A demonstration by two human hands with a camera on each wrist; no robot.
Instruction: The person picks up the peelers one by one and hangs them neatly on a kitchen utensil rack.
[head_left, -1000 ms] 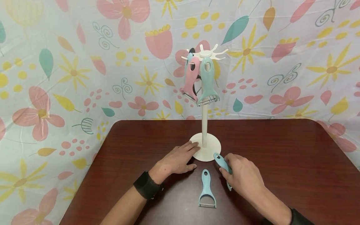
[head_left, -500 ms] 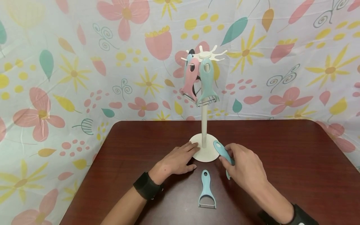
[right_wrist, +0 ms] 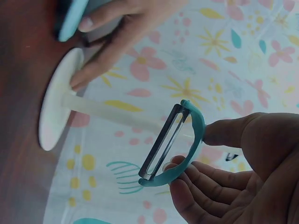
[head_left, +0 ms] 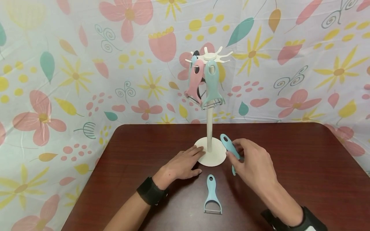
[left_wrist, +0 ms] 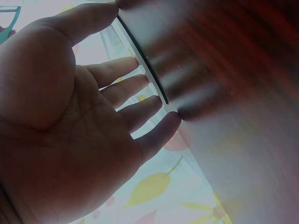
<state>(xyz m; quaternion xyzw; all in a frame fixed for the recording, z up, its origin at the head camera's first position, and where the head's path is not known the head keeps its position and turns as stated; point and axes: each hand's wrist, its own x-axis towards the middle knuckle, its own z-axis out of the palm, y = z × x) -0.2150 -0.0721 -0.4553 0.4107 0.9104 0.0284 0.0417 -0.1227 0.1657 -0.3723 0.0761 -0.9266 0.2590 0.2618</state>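
Observation:
My right hand (head_left: pixel 254 163) pinches a light blue peeler (head_left: pixel 230 147) between thumb and fingers, lifted just right of the stand's base. Its handle end with the hole points up and left; in the right wrist view the peeler's metal blade (right_wrist: pixel 163 142) faces the stand. My left hand (head_left: pixel 183 163) lies with straight fingers, their tips on the white round base (head_left: pixel 214 158) of the stand. Another light blue peeler (head_left: pixel 212 192) lies on the table in front, blade end toward me. Pink (head_left: pixel 195 81) and mint-green peelers (head_left: pixel 212 81) hang from the stand's hooks (head_left: pixel 222 57).
Behind the pink peeler, a blue peeler (head_left: pixel 193 61) and a black one partly show on the hooks. The white pole (head_left: pixel 209 125) rises from the base near the middle of the dark wooden table (head_left: pixel 150 138). A flowered cloth (head_left: pixel 86 64) hangs behind the table.
My right hand has raised the blue peeler up and away from me, along the right side of the base. The left hand and the peeler on the table have stayed put.

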